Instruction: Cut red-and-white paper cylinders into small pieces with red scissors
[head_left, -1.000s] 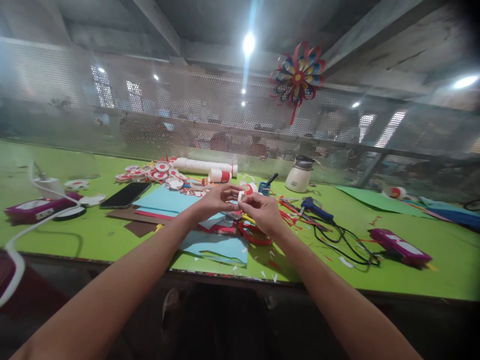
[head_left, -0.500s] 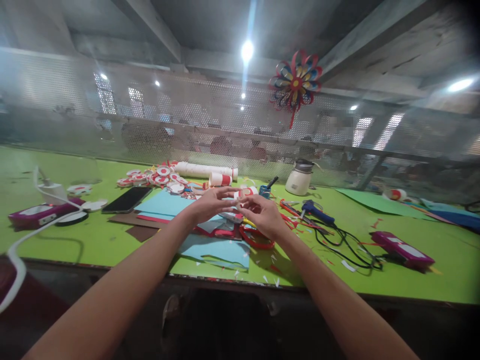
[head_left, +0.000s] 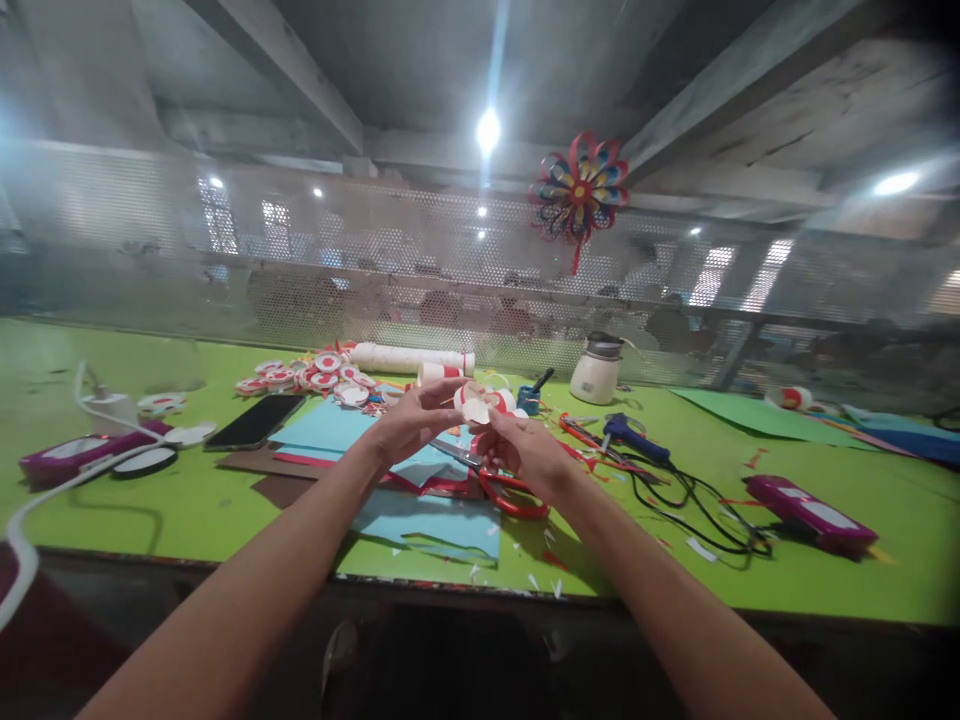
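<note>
While a small white round piece [head_left: 474, 405] is held up above the middle of the desk [head_left: 202, 505], its left side is pinched by the fingers of the left hand [head_left: 412, 418], and its right side is gripped by the right hand [head_left: 529, 452]. The desk's bright green top is strewn with paper scraps near its front edge. Below the hands, light blue sheets [head_left: 427, 525] are spread, and red-handled scissors [head_left: 521, 513] are partly hidden by the right hand. Farther back on the left, red-and-white discs [head_left: 324, 381] are heaped beside a long white roll [head_left: 409, 358]; nearer, a black phone [head_left: 255, 422] is laid flat, with a purple block [head_left: 56, 460] beyond it at the far left. On the right, a blue glue gun [head_left: 637, 438] is surrounded by loose black cord, and a second purple block [head_left: 814, 512] is seen near the front. A cream jug [head_left: 595, 378] with a dark lid is stood at the back. The desk is backed by a perforated screen [head_left: 420, 235], in front of which a colourful pinwheel [head_left: 580, 190] is seen high up. Above, a grey ceiling [head_left: 450, 60] is crossed by beams and lit by bright lamps [head_left: 488, 130].
</note>
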